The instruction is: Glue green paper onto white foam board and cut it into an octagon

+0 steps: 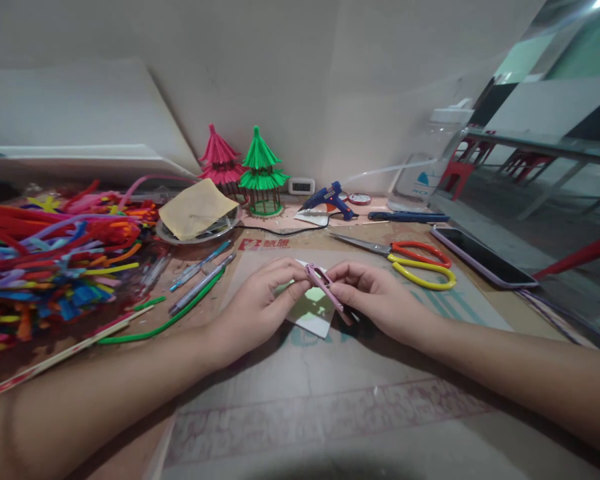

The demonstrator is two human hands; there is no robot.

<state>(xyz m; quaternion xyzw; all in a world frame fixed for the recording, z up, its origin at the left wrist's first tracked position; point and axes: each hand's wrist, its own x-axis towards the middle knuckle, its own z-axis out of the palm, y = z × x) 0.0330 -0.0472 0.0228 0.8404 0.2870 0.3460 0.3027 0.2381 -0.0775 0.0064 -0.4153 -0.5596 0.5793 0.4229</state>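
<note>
My left hand (pixel 260 300) and my right hand (pixel 377 297) meet over the middle of the table. My right hand grips small pink thread clippers (pixel 324 283), blades pointing toward the left hand. My left hand pinches something small at the clipper tips; what it is stays hidden by the fingers. Under both hands lies a white card with a green patch (pixel 313 313). A long green pipe cleaner (pixel 165 325) lies just left of my left wrist.
A heap of coloured pipe cleaners (pixel 45 253) fills the left. At the back stand red (pixel 221 163) and green (pixel 261 170) pagodas, a plate with yellow cloth (pixel 197 210), and a blue glue gun (pixel 330 200). Scissors (pixel 410 260) and a phone (pixel 485 257) lie right.
</note>
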